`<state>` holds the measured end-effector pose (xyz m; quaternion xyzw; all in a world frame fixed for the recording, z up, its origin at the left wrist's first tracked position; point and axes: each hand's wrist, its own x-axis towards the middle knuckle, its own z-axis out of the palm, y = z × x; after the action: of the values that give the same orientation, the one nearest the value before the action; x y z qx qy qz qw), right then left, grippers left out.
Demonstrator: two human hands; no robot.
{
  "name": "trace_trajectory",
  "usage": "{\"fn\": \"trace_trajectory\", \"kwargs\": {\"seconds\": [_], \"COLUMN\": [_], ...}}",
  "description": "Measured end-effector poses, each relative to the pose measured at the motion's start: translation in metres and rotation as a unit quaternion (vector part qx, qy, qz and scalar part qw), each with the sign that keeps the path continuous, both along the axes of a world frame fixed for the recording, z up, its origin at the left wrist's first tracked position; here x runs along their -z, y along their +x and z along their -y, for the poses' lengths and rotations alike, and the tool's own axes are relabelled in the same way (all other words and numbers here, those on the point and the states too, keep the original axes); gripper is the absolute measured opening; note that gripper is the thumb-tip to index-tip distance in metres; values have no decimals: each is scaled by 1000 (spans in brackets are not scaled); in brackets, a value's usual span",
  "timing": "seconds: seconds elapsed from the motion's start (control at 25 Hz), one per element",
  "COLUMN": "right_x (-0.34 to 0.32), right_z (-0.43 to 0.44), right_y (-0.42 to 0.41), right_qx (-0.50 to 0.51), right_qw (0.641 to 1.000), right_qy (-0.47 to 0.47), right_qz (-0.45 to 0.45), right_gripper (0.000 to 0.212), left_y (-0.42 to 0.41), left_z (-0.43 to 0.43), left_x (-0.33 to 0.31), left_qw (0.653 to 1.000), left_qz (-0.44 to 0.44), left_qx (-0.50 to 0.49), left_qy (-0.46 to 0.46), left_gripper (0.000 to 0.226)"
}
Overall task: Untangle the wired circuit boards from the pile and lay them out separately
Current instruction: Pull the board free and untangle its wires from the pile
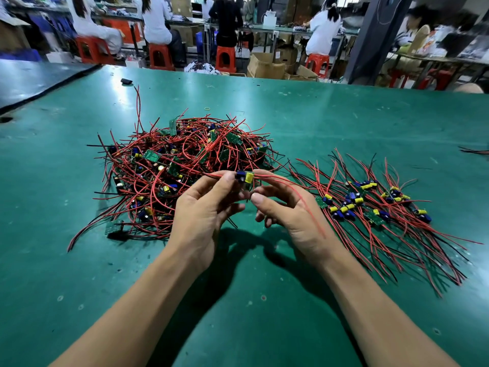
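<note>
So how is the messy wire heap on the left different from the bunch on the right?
The left pile is a tangled mound with wires looping every way; the right group lies flat with its wires roughly side by side. The left pile is also bigger and heaped higher than the right group. Both are small green boards with red and black wires.

The board [245, 178] in my fingers [227, 179] shows blue and yellow parts; behind it the pile [182, 165] is red and black, the bench [317, 115] green.
</note>
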<state>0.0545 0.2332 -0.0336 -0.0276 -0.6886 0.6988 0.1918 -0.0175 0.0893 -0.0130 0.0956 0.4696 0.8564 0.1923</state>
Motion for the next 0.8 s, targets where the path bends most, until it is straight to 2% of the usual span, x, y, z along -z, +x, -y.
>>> {"fn": "trace_trajectory", "kwargs": {"seconds": [0.08,0.16,0.24,0.32,0.4,0.48,0.64,0.8], "right_x": [1,5,8,9,5,0,-3,-3], "right_z": [-8,-18,-24,-28,-33,-36,-25,-17], "right_y": [1,1,1,2,4,6,4,3], "right_qx": [18,74,108,109,95,50,-87,-110], "right_qw": [997,978,968,984,991,988,985,979], "right_qy": [62,169,196,105,-43,-117,-115,-116], "right_qz": [52,100,112,97,89,90,97,127], "right_gripper": [38,44,42,30,18,22,35,40], "left_y": [-2,-2,-1,2,5,11,19,15], "left_z": [-2,-3,-2,0,2,1,-3,0], "left_x": [-1,-3,-4,-7,-9,-8,-3,3], "left_qw": [1000,999,998,997,995,988,977,969], "left_qz": [10,22,33,29,16,10,0,-19], "left_qx": [-10,-6,12,45,95,150,177,194], "left_qy": [27,42,57,50,18,-17,-120,-150], "left_gripper": [13,20,22,23,24,28,34,49]}}
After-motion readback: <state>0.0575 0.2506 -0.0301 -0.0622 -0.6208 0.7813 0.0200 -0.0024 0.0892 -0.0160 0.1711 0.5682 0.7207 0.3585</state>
